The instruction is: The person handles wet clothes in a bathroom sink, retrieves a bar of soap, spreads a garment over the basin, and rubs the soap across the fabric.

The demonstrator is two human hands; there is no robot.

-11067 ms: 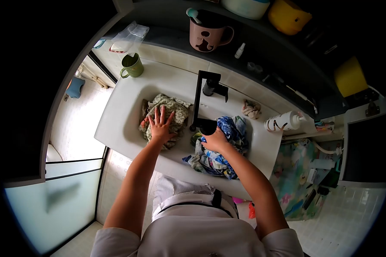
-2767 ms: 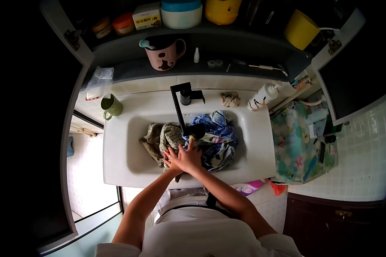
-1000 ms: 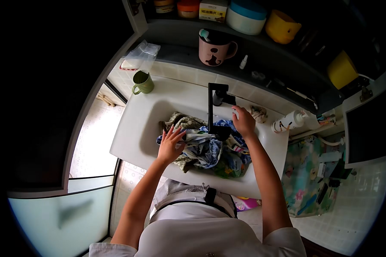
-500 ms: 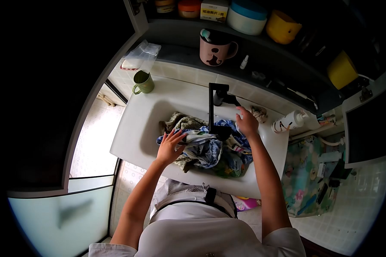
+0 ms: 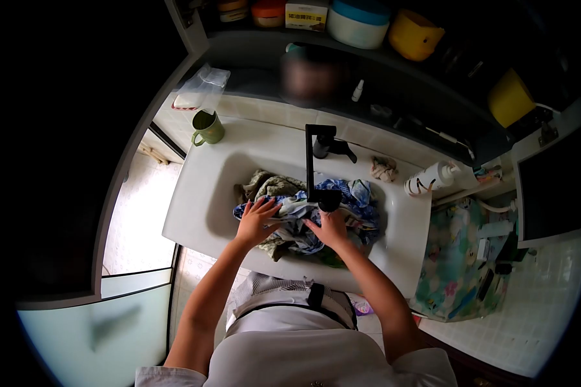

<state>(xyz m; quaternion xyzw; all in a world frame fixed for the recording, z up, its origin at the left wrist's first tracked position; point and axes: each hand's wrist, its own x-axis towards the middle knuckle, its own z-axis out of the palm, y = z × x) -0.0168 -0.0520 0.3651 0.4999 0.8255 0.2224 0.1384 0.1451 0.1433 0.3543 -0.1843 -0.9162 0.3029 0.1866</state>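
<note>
A heap of wet-looking patterned clothes [image 5: 294, 229] fills the middle of the white sink [image 5: 223, 187]; blue-and-white fabric lies over olive-brown fabric. My left hand [image 5: 257, 222] rests on the left side of the heap with its fingers spread. Below the spout of the black faucet [image 5: 321, 138], my right hand [image 5: 331, 229] lies on the clothes, its thumb held apart. The spout partly hides its fingertips. No running water can be made out.
On the sink's back ledge stand a green mug [image 5: 208, 128], a crumpled cloth [image 5: 384, 169] and a white pump bottle [image 5: 430, 178]. Overhead, a dark shelf [image 5: 252, 80] holds jars and a yellow container [image 5: 415, 35]. Cabinet doors flank both sides.
My right hand has moved from beside the faucet handle down and left onto the clothes under the spout. My left hand has stayed on the heap. The view has shifted slightly.
</note>
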